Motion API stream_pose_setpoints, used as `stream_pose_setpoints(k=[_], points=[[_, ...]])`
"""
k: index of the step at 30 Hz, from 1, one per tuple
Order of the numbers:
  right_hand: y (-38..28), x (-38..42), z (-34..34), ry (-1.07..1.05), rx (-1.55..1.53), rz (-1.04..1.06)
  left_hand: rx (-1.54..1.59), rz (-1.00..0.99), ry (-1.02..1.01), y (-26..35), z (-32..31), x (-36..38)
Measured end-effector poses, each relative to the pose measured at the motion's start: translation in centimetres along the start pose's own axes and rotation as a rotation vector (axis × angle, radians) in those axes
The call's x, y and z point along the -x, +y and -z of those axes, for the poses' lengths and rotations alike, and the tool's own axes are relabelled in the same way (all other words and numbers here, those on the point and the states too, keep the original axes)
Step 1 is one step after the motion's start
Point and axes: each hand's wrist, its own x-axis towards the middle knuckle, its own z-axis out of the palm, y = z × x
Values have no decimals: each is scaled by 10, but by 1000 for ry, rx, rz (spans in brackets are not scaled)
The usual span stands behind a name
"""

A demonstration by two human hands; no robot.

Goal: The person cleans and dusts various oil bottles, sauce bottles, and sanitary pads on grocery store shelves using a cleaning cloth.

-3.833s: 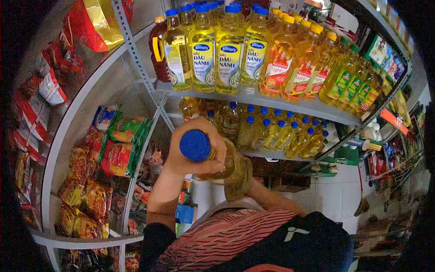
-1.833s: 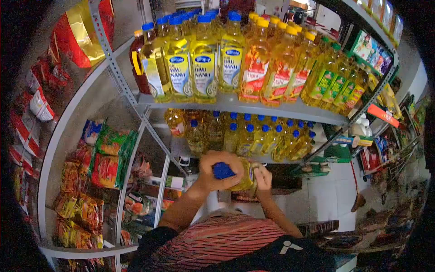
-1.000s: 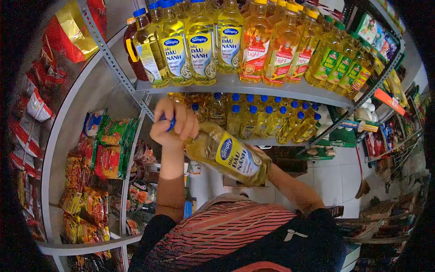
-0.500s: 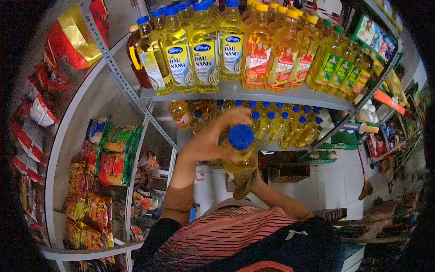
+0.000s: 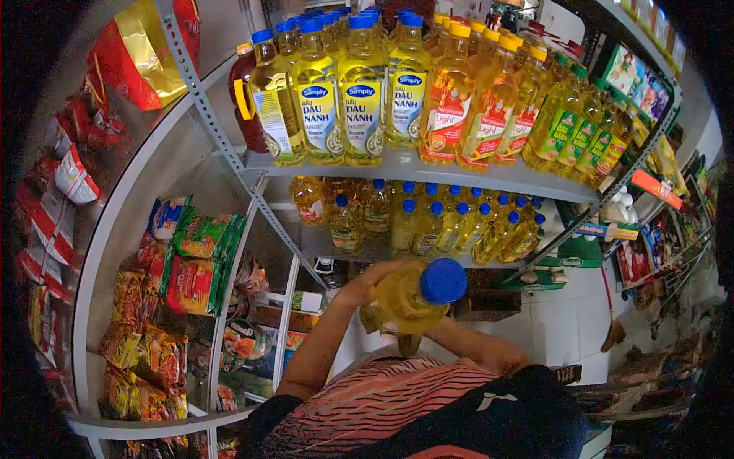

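Note:
A large clear bottle of yellow cooking oil is in front of my chest. It leans so that its blue cap points up and to the right. My left hand is closed around the bottle's left side, its fingers partly behind it. My right forearm runs up to the underside of the bottle, which hides the hand and fingers there. Just beyond stand more blue-capped oil bottles on the lower shelf.
The upper shelf bears rows of oil bottles with blue, yellow and green caps. Perforated metal posts frame the rack. To my left, another rack holds noodle packets. White floor tiles show at right, with a broom.
The bottle has tilted, its cap moving down and right. My left hand has come down from beside the cap and closed on the bottle's side. The view has shifted slightly.

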Motion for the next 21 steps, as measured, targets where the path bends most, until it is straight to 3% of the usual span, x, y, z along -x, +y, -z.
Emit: stream_pose_setpoints(k=[2, 3, 7, 10, 12, 13, 14, 16, 17, 19, 21], points=[[0, -1, -2, -1, 5, -11, -103, 57, 81, -3, -7, 3], [1, -1, -4, 2, 0, -15, -198, -96, 45, -22, -5, -10], [-1, -1, -12, -5, 19, -29, -89, -72, 179, -25, -12, 0], [-8, 6, -19, 46, 113, -35, -193, -210, 284, -55, 7, -5], [-21, 13, -20, 161, 408, -13, 398, -82, 769, -38, -4, -11], [-29, 0, 14, 210, 1009, 173, 515, -96, 766, -21, -13, -10], [-45, 11, 11, 278, 1199, 390, 516, -99, 762, -17, -9, -13], [-81, 19, -11, 408, 740, 392, 572, -218, 747, -11, 1, -11], [-91, 34, -40, 544, 908, 865, 574, -232, 692, -15, 7, -8], [-118, 50, -83, 444, 940, 1089, 528, -251, 583, -10, 10, -5], [-137, 50, -112, 431, 1199, 1280, 484, -263, 470, -4, 6, -6]])
